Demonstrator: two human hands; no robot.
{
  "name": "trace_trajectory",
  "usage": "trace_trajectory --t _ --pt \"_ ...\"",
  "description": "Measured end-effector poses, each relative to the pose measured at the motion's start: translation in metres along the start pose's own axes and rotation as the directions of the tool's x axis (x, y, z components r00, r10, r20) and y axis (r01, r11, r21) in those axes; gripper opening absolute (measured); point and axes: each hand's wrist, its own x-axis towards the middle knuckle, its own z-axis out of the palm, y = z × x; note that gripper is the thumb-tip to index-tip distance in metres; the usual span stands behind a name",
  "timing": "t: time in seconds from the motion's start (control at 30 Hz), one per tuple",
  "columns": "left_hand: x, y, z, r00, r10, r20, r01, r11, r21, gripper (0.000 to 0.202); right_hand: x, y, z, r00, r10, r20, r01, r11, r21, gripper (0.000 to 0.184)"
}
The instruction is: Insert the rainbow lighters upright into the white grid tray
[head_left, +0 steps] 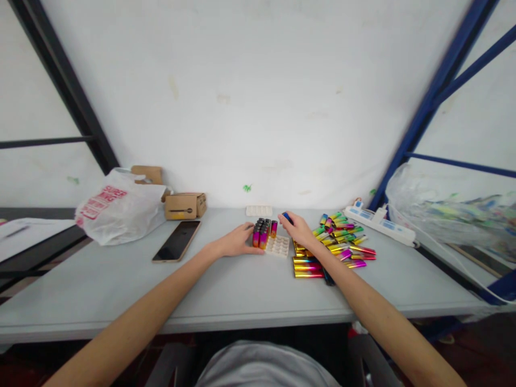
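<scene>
A white tray with small compartments lies on the table, its left part filled with upright purple-and-orange lighters with dark tops. My left hand is curled around the tray's left end, thumb along the front and fingers behind. Above the right side of the tray, my right hand pinches a dark blue lighter; part of it is hidden by the fingers. To the right, beside and under my right forearm, lies a loose pile of shiny multicoloured lighters.
Against the wall stands another white tray. A phone, a cardboard box and a white plastic bag are on the left. On the right lie a power strip and a clear plastic bag near the blue rack post.
</scene>
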Motion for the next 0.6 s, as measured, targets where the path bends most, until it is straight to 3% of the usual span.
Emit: trace_trajectory --t 0.1,0.27,0.47,0.6 --pt "0.0 0.001 0.0 1.0 0.001 0.002 -0.001 1.0 0.002 0.086 -0.003 -0.006 -0.005 0.998 -0.019 0.052 0.02 1.0 -0.022 0.046" --pt "0.0 0.003 0.001 1.0 -0.009 0.002 0.009 1.0 0.004 0.088 -0.006 -0.019 -0.017 0.98 -0.201 0.007 0.197 0.951 -0.236 0.049" --pt "-0.002 0.004 -0.001 1.0 -0.016 0.01 0.016 1.0 0.005 0.084 -0.01 -0.02 -0.021 0.972 -0.225 0.068 0.234 0.952 -0.197 0.056" --pt "-0.001 0.002 0.0 1.0 0.006 0.001 -0.006 1.0 0.001 0.082 -0.01 -0.017 -0.019 0.965 -0.196 0.172 0.225 0.96 -0.168 0.042"
